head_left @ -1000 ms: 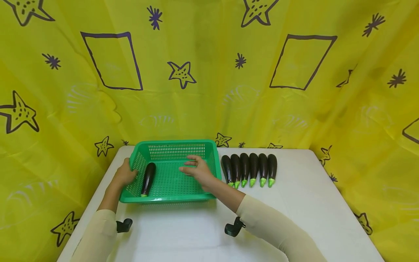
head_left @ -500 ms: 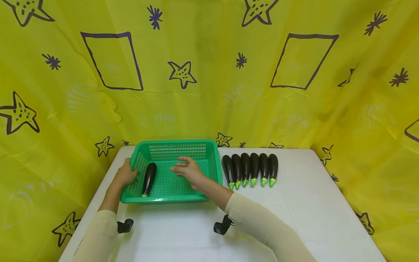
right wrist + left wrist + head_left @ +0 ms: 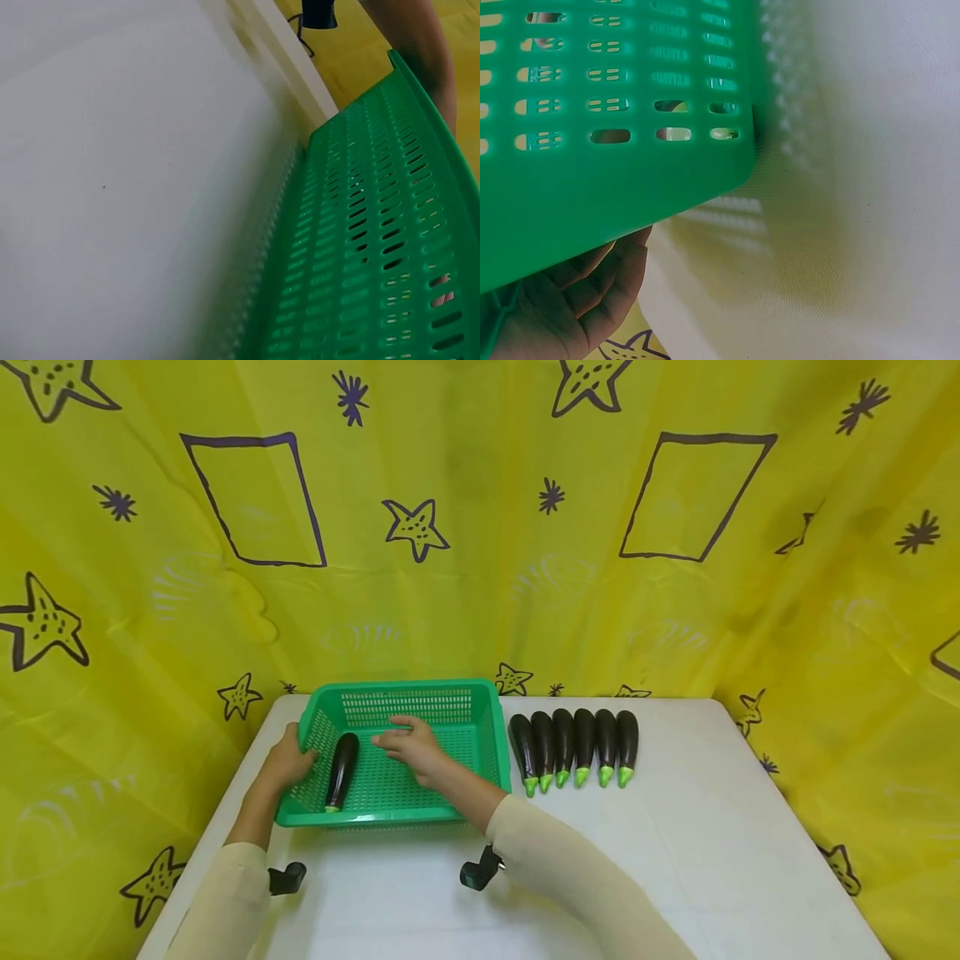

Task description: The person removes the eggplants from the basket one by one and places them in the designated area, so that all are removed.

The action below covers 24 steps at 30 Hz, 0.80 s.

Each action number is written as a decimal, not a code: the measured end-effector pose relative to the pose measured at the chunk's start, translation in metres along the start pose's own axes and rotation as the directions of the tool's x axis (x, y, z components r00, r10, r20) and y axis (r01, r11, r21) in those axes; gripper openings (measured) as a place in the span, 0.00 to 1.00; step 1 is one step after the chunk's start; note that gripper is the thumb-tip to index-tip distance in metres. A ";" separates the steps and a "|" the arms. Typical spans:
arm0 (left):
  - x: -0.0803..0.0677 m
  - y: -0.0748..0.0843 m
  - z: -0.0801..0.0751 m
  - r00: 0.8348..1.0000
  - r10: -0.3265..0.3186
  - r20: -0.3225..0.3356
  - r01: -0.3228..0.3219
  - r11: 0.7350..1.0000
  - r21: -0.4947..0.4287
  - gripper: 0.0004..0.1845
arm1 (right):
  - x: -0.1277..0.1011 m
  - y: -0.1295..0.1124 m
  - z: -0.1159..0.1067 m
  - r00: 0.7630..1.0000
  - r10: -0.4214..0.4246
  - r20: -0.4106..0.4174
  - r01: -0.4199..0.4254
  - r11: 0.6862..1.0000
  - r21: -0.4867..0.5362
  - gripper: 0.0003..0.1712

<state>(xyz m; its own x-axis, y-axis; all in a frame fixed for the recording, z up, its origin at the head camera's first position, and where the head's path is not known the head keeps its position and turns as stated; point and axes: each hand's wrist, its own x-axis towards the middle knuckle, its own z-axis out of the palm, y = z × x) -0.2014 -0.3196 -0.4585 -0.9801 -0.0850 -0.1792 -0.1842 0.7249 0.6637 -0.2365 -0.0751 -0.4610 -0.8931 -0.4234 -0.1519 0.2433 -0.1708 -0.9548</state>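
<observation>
Gripped the left rim of the green perforated basket (image 3: pixel 480 739) with the left hand (image 3: pixel 288 764), fingers curled against the outer wall; seen from the left wrist view as a palm (image 3: pixel 570 304) tucked under the basket's (image 3: pixel 607 127) slotted side. Sat at the far left part of the white table (image 3: pixel 712 827), with its back wall close to the yellow curtain (image 3: pixel 480 527) printed with stars and squares.

Held one dark purple eggplant (image 3: pixel 341 770) inside, lying lengthwise along the left wall, green cap toward the near rim. Hovered over the basket's middle with the right hand (image 3: pixel 408 747), fingers stretched out loosely and holding nothing, fingertips pointing left and stopping just short of that eggplant. Could not tell whether the palm touched the basket floor.

Showed only the basket's wall (image 3: pixel 367 247) and bare table (image 3: pixel 112 172) in the right wrist view, with no fingers visible.

Lay just right of the basket, a row of five more eggplants (image 3: pixel 576 745), side by side and touching, green caps toward the person. Wore cream sleeves (image 3: pixel 570 868) on both arms, with a small black wrist camera (image 3: pixel 480 870) beneath the right forearm.
</observation>
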 end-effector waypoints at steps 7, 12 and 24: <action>0.001 -0.001 0.000 1.000 -0.005 -0.004 0.005 1.000 -0.005 0.31 | 0.012 0.002 0.010 1.000 0.014 -0.002 -0.014 0.999 -0.042 0.39; 0.001 -0.002 0.001 1.000 -0.001 -0.009 0.001 1.000 -0.005 0.30 | 0.019 0.004 0.017 0.999 0.028 -0.027 -0.029 0.997 -0.066 0.38; 0.001 -0.002 0.001 1.000 -0.007 -0.005 0.007 1.000 -0.021 0.30 | 0.034 0.014 0.025 0.991 0.117 0.060 -0.106 0.981 -0.161 0.38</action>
<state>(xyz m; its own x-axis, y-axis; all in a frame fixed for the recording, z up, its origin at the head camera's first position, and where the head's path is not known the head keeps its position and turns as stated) -0.2021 -0.3200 -0.4607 -0.9791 -0.0940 -0.1801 -0.1928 0.7101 0.6772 -0.2533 -0.1145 -0.4734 -0.8344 -0.4927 -0.2471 0.2728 0.0206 -0.9619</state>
